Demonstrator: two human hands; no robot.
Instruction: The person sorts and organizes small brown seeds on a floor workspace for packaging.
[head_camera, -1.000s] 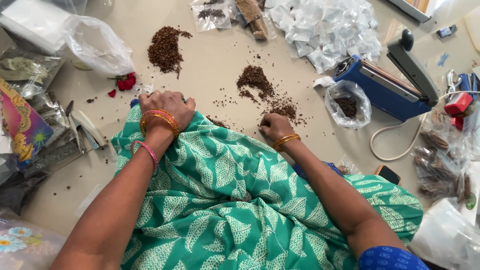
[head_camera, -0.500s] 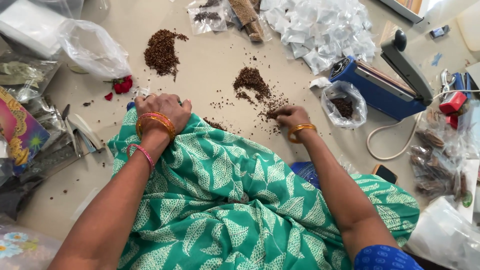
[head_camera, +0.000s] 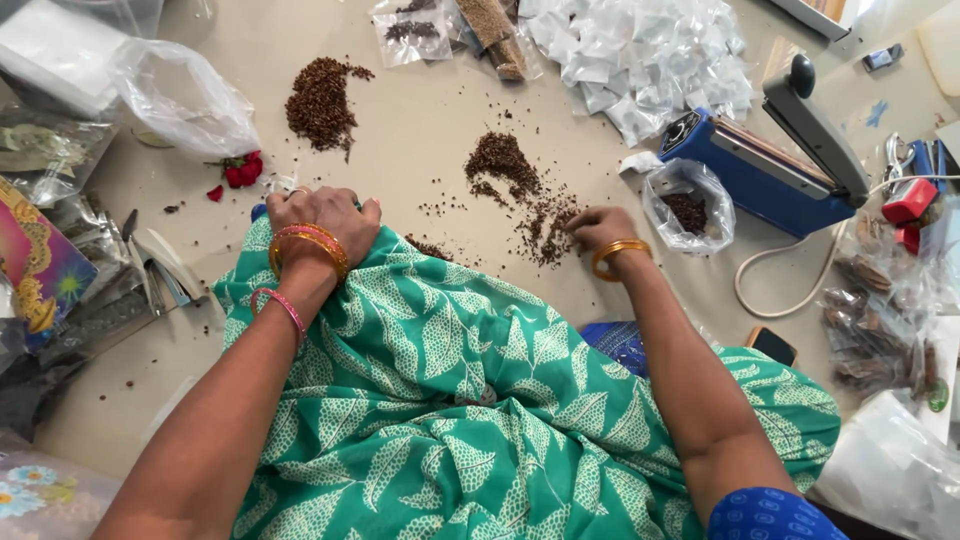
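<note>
Pale tan floor (head_camera: 420, 160) is spread with small things, seen from the head camera looking down. Two heaps of tiny brown seeds lie on it: one dark seed heap (head_camera: 322, 100) up by the left, and one looser seed pile (head_camera: 515, 180) in the middle, trailing off into scattered bits. The seeds are small, round and dark brown.

Two hands show. The right hand (head_camera: 598, 228) rests on the floor at the low end of the loose pile, fingers curled together and touching the scattered seeds; I cannot tell if it is pinching any. It wears one gold bangle. The left hand (head_camera: 322, 215) is curled shut on the edge of the green leaf-print cloth (head_camera: 480, 400) that covers the lap. Its wrist has gold bangles and one pink one.

One small clear bag (head_camera: 688, 203) with seeds inside sits just beside one blue sealing machine (head_camera: 765, 165). One big heap of empty little packets (head_camera: 650, 50) lies above it. One red flower (head_camera: 242, 170) lies near the left hand.
</note>
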